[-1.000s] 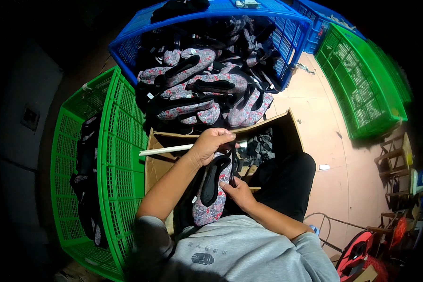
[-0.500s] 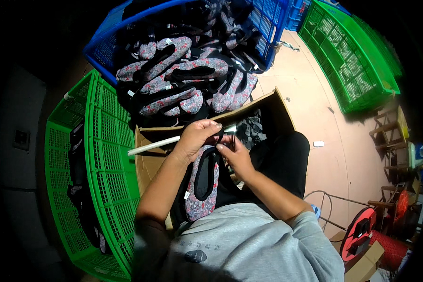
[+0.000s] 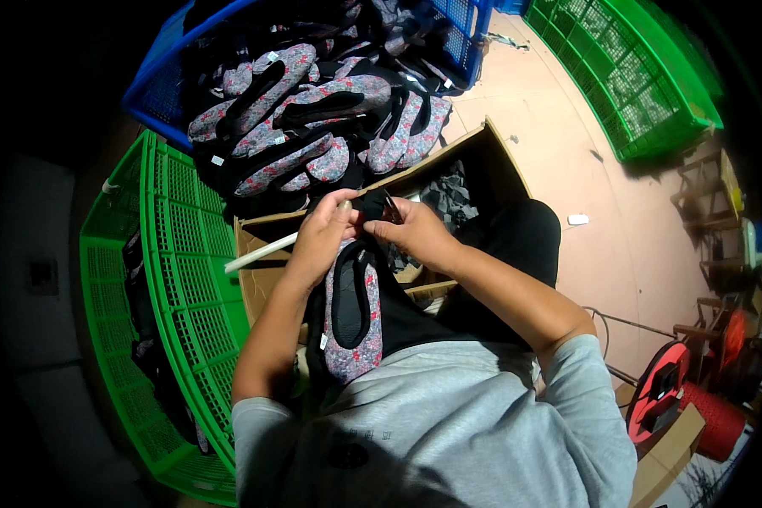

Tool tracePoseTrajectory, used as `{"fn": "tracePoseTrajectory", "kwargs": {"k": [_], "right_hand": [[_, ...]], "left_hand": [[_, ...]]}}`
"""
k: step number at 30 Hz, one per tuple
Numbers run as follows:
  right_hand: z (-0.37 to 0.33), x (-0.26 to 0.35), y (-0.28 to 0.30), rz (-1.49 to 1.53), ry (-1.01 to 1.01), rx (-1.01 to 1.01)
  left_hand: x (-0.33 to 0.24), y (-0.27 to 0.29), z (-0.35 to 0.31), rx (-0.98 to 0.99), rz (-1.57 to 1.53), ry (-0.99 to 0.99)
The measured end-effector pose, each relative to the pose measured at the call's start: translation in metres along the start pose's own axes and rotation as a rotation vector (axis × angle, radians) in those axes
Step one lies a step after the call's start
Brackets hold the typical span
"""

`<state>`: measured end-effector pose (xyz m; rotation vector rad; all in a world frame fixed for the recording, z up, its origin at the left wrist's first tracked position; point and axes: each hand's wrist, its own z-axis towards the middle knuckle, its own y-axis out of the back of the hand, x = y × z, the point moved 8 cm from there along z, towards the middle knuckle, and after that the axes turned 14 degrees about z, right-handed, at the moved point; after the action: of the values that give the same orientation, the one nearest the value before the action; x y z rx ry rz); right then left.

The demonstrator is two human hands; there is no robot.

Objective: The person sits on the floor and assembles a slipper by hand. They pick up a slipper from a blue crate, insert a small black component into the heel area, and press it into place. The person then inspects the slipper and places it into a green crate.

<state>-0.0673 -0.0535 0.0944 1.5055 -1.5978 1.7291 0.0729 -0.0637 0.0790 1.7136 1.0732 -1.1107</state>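
Probably just for steadiness, left hand (image 3: 321, 237) pinches a floral grey-pink fabric slipper's (image 3: 351, 309) far end; right hand (image 3: 419, 234) grips a slim black tool (image 3: 393, 209).

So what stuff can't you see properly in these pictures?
- Head view: the dark tool in the right hand, partly covered by that hand and too small to name.
- Head view: the far end of the shoe, partly covered by the left hand.
- Head view: one end of the white rod, hidden behind the left hand.
- Head view: part of the blue crate, cut off by the top edge.
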Motion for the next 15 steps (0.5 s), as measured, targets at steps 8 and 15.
{"fn": "tracePoseTrajectory", "kwargs": {"k": [8, 15], "right_hand": [[0.021, -0.002, 0.010, -0.143, 0.117, 0.021], [0.030, 0.005, 0.003, 0.005, 0.113, 0.044]], "left_hand": [[0.011, 0.017, -0.012, 0.056, 0.106, -0.033], [0.017, 0.019, -0.019, 0.019, 0.095, -0.004]]}}
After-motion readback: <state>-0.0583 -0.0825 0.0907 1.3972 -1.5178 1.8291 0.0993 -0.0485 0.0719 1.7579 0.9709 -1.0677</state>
